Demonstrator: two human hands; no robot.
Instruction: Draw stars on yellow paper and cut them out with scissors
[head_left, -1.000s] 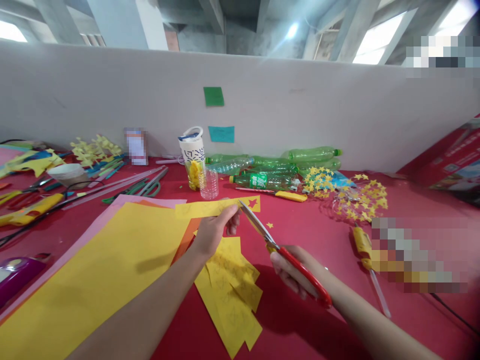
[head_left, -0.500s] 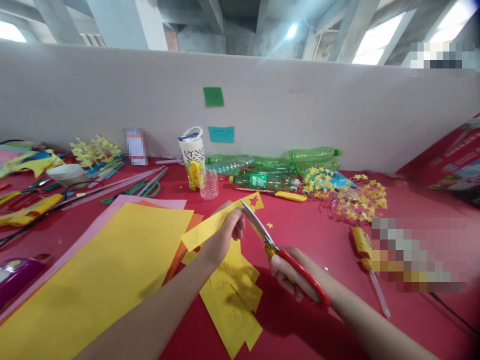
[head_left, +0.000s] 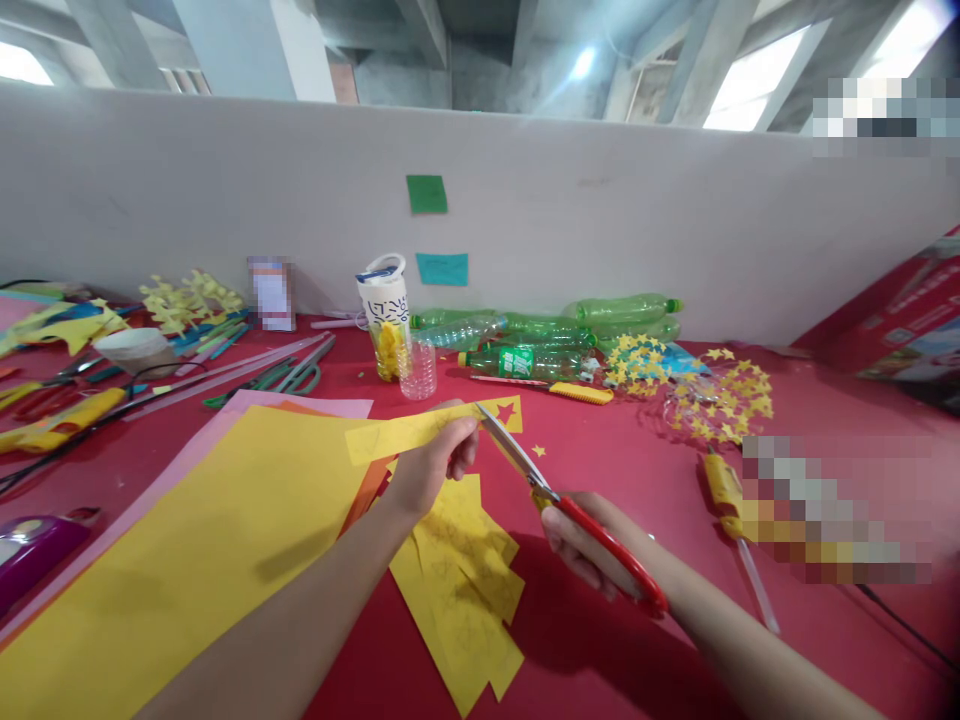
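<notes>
My left hand pinches a yellow paper strip, which has a star-shaped hole near its right end. In my right hand are red-handled scissors, their blades pointing up and left and meeting the strip just left of the hole. Whether the blades are parted is hard to make out. A small yellow paper star lies on the red table just beyond the blades. Below my left hand lies a pile of yellow paper pieces with faint pencilled outlines.
Large yellow sheets cover the left side, over orange and pink ones. Green plastic bottles and a white cup stand or lie along the wall. To the right are star-covered decorations and a yellow glue gun.
My left hand has shifted slightly left and down. The strip has turned flatter, its left end rising and its right end dipping. The scissors have moved only a little.
</notes>
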